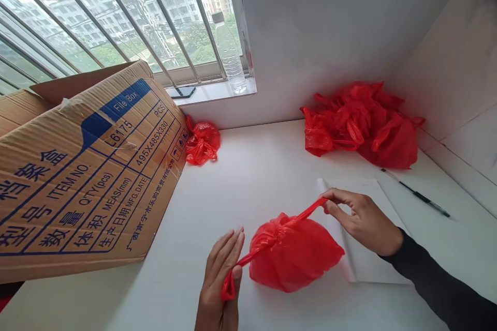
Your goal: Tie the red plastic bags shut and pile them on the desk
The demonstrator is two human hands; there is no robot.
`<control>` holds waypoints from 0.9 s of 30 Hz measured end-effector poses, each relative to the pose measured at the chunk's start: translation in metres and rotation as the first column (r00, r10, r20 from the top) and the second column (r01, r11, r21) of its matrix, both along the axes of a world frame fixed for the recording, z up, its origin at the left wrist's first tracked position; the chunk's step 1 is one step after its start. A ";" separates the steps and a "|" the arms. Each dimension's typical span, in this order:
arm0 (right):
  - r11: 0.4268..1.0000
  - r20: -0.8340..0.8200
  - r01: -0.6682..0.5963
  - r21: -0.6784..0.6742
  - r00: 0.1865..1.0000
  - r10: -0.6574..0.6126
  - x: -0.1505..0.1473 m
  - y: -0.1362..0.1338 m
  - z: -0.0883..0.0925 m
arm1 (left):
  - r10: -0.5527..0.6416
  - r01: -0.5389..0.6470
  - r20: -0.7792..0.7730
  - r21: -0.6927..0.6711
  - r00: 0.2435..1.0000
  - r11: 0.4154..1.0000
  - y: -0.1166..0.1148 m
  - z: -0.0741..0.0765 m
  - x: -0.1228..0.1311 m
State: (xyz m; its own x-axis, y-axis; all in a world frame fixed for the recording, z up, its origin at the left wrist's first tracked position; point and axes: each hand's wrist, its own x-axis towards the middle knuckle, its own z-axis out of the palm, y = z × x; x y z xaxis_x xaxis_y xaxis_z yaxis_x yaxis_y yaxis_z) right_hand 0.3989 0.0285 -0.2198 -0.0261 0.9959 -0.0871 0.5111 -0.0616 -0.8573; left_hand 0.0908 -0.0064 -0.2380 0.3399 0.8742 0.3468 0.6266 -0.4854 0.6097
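A filled red plastic bag point(297, 256) rests on the white table, its neck gathered in a twist or knot at the top. My left hand point(221, 274) grips one handle of the bag between thumb and palm, its fingers stretched and held together. The other handle is pinched between the thumb and fingertips of my right hand point(359, 217) and pulled out to the upper right. Both handles look taut. What is inside the bag is hidden.
A large cardboard box point(97, 176) stands at the left. Beside it sits a small tied red bag point(202, 142). Loose red bags point(361, 124) lie heaped at the back right. A paper pad point(373, 238) and a pen point(423, 199) are right. A bottle point(230, 57) and phone point(182, 92) occupy the sill.
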 end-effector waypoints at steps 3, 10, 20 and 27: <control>0.998 0.012 0.055 -0.018 0.998 -0.055 0.007 -0.011 -0.010 | 0.047 -0.048 -0.018 -0.092 0.999 0.995 -0.006 -0.006 -0.005; 0.875 0.158 -0.143 0.463 0.984 0.077 -0.063 -0.040 -0.025 | -0.237 0.262 -0.299 0.045 0.924 0.964 0.012 -0.018 0.043; 0.780 0.593 -0.332 0.531 0.803 -0.062 -0.082 -0.048 -0.086 | -0.158 0.220 -0.478 0.076 0.864 0.973 0.009 -0.062 0.049; 0.818 0.209 -0.082 0.569 0.977 -0.048 -0.047 -0.033 -0.075 | -0.163 0.237 -0.380 0.157 0.910 0.959 0.011 -0.046 0.046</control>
State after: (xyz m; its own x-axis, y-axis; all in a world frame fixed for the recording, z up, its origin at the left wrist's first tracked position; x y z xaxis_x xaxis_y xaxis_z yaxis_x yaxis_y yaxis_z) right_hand 0.3521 -0.0042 -0.2948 -0.0898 0.8661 0.4918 0.6745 0.4162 -0.6098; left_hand 0.1368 0.0049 -0.2837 0.6343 0.7020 0.3239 0.6621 -0.7095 0.2411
